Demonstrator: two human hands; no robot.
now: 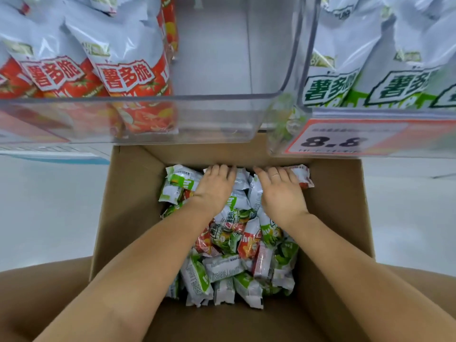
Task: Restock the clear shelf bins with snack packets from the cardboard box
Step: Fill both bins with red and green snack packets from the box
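Note:
An open cardboard box (128, 193) stands below me, holding several small green and red snack packets (229, 243). Both my arms reach down into it. My left hand (214, 186) lies palm down on the packets at the far end, fingers reaching over them. My right hand (281, 191) lies beside it, fingers stretched over packets, next to a red packet (302, 175). Whether either hand grips a packet is hidden under the palms. Above, a clear bin (222, 119) holds red packets (128, 77) on its left; its right half is bare.
A second clear bin (308, 70) at the upper right is full of green packets (394, 87) and carries a price tag (345, 139) reading 8.8. Pale floor lies on both sides of the box. The bins overhang the box's far edge.

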